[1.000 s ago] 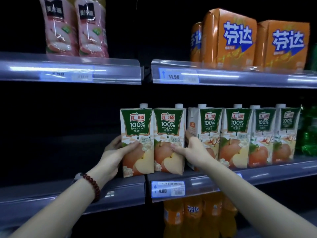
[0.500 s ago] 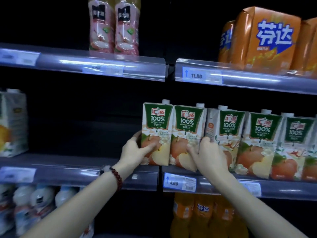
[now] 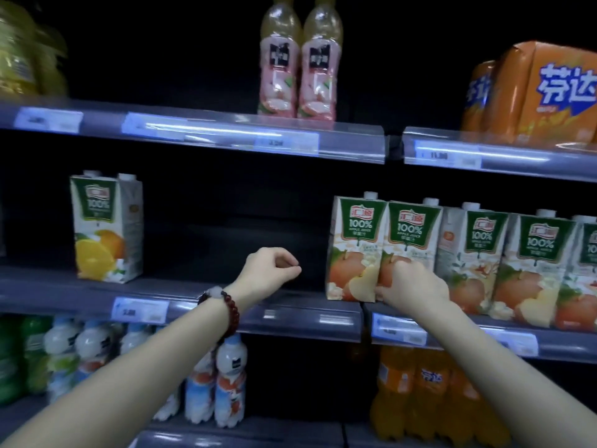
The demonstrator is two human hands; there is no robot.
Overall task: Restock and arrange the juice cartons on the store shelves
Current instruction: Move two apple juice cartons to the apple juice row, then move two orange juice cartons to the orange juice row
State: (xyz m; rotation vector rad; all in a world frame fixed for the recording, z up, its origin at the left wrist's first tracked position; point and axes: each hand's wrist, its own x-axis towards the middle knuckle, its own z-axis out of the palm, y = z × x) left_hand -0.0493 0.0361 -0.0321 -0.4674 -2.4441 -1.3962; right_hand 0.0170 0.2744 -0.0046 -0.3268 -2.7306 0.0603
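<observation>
Head view: right hand (image 3: 412, 287) grips a white-and-green apple juice carton (image 3: 413, 234) on the grey shelf (image 3: 290, 315). Left hand (image 3: 269, 270) hovers alongside, fingers curled, empty.

Blurry price tags (image 3: 140, 309); edge-cropped rightmost carton (image 3: 588, 286)

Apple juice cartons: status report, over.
Left grip curled, empty. Right grip holds second apple juice carton from left, upright. Orange juice carton apart, nothing blocking.
</observation>
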